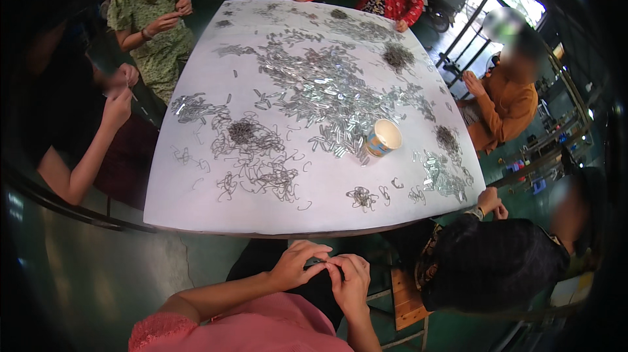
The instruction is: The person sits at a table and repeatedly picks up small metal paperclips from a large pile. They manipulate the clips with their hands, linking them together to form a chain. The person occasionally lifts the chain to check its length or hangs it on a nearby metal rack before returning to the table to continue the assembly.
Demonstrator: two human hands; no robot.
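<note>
My left hand [296, 267] and my right hand [351, 279] meet in front of my lap, just off the near edge of the table. Thumb and fingers of both are pinched together around something small and dark, mostly hidden by the fingertips. On the white tabletop [340, 211] ahead lie loose bent wire hooks [268, 172], with a dark clump of small metal parts [242, 131] among them. A small heap of wire rings [362, 198] lies nearer the edge. Many short, flat silver metal pieces [327, 93] spread over the middle.
A paper cup [384, 137] stands right of centre beside the silver pieces. More silver pieces [441, 175] lie at the right edge. Several people are around the table; one in black [494, 264] sits close on my right, near a wooden stool [407, 299].
</note>
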